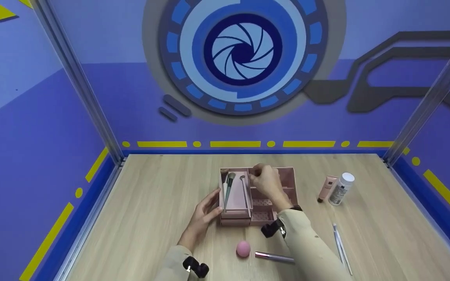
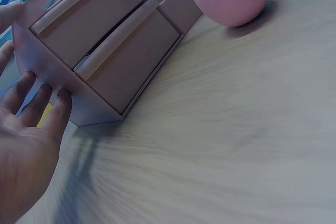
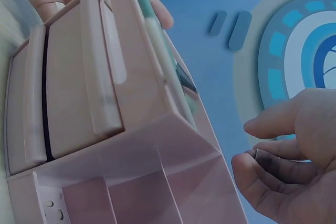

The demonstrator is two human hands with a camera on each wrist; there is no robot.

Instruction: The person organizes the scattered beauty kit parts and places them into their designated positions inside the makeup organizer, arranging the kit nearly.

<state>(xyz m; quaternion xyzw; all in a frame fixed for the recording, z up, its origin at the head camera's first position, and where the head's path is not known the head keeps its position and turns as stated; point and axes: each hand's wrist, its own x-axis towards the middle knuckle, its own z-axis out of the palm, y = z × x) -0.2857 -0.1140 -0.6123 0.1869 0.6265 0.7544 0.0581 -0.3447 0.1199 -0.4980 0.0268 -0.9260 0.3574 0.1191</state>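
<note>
A pink makeup organizer stands on the table, with two drawers on its left part and open compartments on the right. In the tray on top lie a green-handled makeup brush and a slim pale brush. My left hand rests its extended fingertips against the organizer's left side. Over the back of the compartments hovers my right hand. In the right wrist view its fingers bend loosely, thumb apart from the index finger, and no held thing can be made out.
In front of the organizer lie a pink makeup sponge and a shiny slim tube. To the right, two thin white sticks lie on the wooden table. Behind them are a pink squeeze tube and a white-capped bottle.
</note>
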